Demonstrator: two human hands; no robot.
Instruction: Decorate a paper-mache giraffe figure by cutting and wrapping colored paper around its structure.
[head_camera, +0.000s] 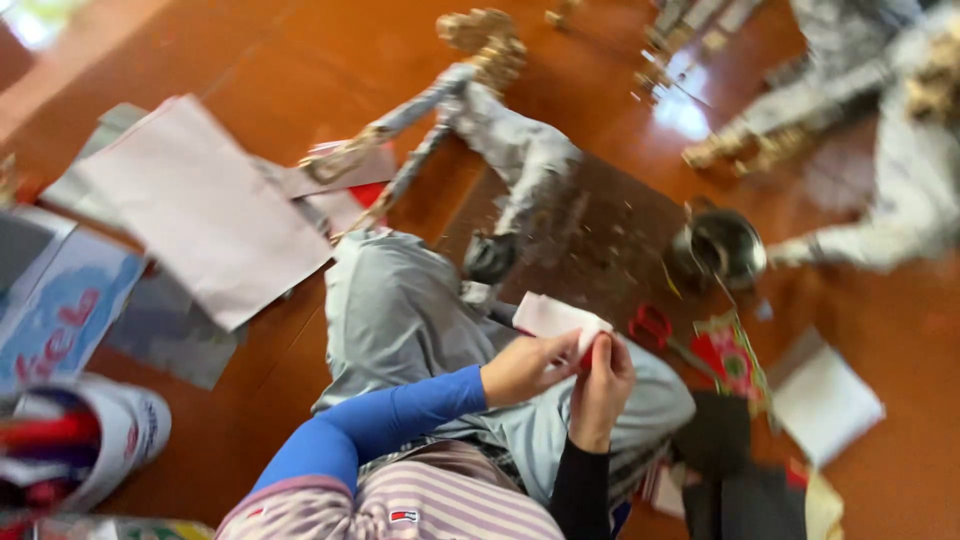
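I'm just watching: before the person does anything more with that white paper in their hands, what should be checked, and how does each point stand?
1. Both hands on the paper: ok; left hand and right hand pinch its near edge.
2. Paper free of the grey cloth: ok, it is lifted above it.
3. Scissors at hand: ok, on the floor just beyond the right hand.
4. Metal bowl upright: cannot tell, blurred.
5. Paper whole: cannot tell, blurred.
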